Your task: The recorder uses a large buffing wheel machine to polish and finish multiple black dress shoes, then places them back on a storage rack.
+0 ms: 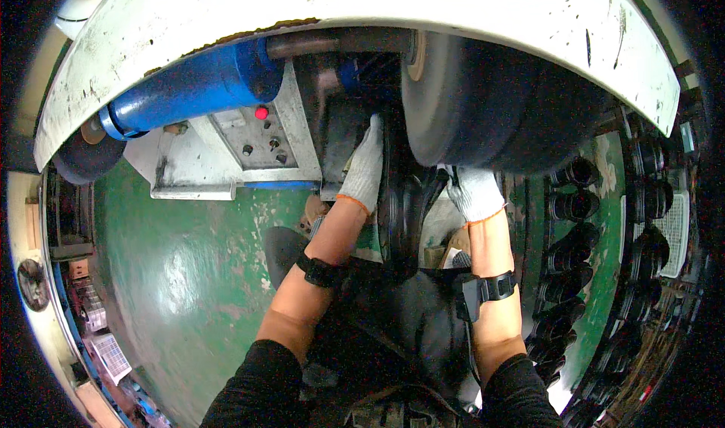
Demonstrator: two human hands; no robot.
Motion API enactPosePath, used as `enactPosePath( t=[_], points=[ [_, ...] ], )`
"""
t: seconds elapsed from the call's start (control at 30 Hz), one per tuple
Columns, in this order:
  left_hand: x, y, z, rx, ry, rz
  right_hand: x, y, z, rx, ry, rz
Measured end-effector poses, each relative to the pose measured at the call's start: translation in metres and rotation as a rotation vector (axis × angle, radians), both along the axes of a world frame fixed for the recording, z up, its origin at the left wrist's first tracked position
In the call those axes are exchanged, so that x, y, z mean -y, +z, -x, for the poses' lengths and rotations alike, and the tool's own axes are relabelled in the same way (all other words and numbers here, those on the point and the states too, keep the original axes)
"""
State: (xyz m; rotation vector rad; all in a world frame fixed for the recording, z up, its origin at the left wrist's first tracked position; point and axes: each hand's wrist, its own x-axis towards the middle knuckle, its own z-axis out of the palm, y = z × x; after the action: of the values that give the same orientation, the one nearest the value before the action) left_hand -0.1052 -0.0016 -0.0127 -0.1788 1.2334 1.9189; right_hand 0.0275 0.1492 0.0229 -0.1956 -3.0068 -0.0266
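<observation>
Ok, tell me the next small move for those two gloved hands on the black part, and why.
Probably press the black round part a little further against the grey wheel. The left hand lies flat on its left side and the right hand grips its right side, with the part right under the wheel's edge; actual contact is hard to tell.

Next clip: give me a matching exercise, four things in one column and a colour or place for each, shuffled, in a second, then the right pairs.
Things:
1. Cylinder
2. Button
3. Floor
4. Left hand

Colour or place:
A. Green, glossy
B. In a white glove, on the dark ring under the wheel
C. Blue, at upper left
D. Red, on the grey panel

Pairs: 1-C, 2-D, 3-A, 4-B
</observation>
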Motion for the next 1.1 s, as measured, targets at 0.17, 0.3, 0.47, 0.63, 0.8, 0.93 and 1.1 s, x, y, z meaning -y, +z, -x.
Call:
enactPosePath(
  t=[0.17,0.3,0.47,0.63,0.8,0.93,1.1],
  points=[
    [-0.006,0.002,-0.019,-0.071,-0.150,-0.152,-0.023,-0.039,-0.011,-0.261,-0.168,0.097],
    [0.004,0.022,-0.029,0.241,-0.464,-1.051,-0.027,-0.021,-0.015,-0.290,-0.142,0.126],
    [-0.008,0.045,-0.038,-0.961,-0.460,-0.157,-0.035,-0.007,-0.026,-0.310,-0.108,0.180],
    [-0.035,0.023,-0.049,-1.130,-0.346,-0.061,-0.058,0.008,-0.048,-0.274,-0.085,0.224],
    [-0.044,-0.071,-0.025,-0.989,-0.226,-0.109,-0.055,0.001,-0.046,-0.201,-0.052,0.321],
    [-0.076,-0.032,-0.048,0.426,-0.018,-0.856,-0.081,0.006,-0.078,-0.110,-0.116,0.215],
    [-0.023,-0.014,-0.019,0.642,0.119,-0.831,-0.048,-0.020,-0.047,-0.306,0.167,-0.121]
  ],
)
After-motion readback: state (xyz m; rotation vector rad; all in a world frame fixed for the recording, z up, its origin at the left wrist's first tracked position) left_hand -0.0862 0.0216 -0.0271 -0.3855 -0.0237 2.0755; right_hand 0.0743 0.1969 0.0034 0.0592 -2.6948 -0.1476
